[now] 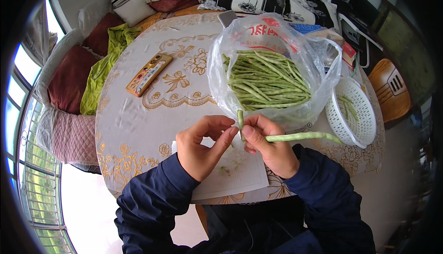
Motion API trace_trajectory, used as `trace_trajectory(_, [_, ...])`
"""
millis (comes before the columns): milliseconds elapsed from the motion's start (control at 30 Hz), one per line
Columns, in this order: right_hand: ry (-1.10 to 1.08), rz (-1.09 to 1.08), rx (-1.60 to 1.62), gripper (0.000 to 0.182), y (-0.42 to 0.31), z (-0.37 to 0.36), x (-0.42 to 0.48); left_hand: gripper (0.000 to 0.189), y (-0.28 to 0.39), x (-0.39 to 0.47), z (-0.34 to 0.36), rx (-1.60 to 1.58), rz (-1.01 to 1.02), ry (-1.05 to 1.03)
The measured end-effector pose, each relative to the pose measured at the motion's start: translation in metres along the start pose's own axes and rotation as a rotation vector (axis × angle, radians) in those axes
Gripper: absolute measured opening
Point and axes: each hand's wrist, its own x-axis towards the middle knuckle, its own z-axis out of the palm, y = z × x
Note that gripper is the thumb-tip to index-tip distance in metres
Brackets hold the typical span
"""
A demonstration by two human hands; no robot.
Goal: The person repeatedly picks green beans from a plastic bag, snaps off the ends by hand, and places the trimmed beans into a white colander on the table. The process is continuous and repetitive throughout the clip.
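My right hand [271,145] holds a long green bean [301,136], which sticks out to the right, and a short bean piece [240,120] upright between thumb and fingers. Close on its left, my left hand [207,146] has thumb and forefinger nearly together beside the short piece; whether it grips anything is unclear. Under both hands lies a sheet of paper [247,181] with small green scraps [224,170]. Beyond them stands an open clear plastic bag [221,94] full of green beans [270,81]. A white perforated basket [363,122] at the right holds a few bean pieces [349,107].
A patterned cloth covers the round table [128,126]. On it lie a yellow-cased remote control [148,75] at left and a phone [227,18] behind the bag. Boxes and books [347,54] are at the back right. A wooden stool [389,91] stands beyond the basket.
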Motion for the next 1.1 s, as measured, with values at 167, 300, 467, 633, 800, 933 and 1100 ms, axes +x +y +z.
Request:
trace_trajectory(167, [-0.017,-0.009,-0.081,0.023,-0.001,0.002,-0.001,0.01,0.001,0.001,0.0,-0.017,0.019,-0.01])
trace_trajectory(300, [-0.038,-0.001,-0.097,0.022,-0.002,0.002,-0.001,0.01,-0.005,0.0,0.001,-0.05,0.004,-0.038])
trace_trajectory(467, [-0.053,0.008,-0.056,0.021,-0.001,0.002,-0.001,0.007,-0.004,0.001,-0.001,0.033,0.123,-0.065])
trace_trajectory(633, [0.019,0.02,0.088,0.022,-0.004,0.002,-0.001,0.005,-0.003,0.0,-0.003,0.059,0.198,-0.084])
trace_trajectory(800, [0.089,-0.024,0.199,0.019,-0.014,-0.009,0.002,0.006,-0.002,0.002,-0.001,0.106,0.24,-0.14])
trace_trajectory(933, [0.12,-0.171,0.357,0.015,-0.034,-0.034,0.006,0.01,-0.003,0.001,-0.003,0.218,0.201,-0.259])
trace_trajectory(1100, [0.288,-0.5,0.589,0.024,-0.08,-0.085,-0.005,0.011,-0.006,0.003,-0.005,0.31,0.177,-0.399])
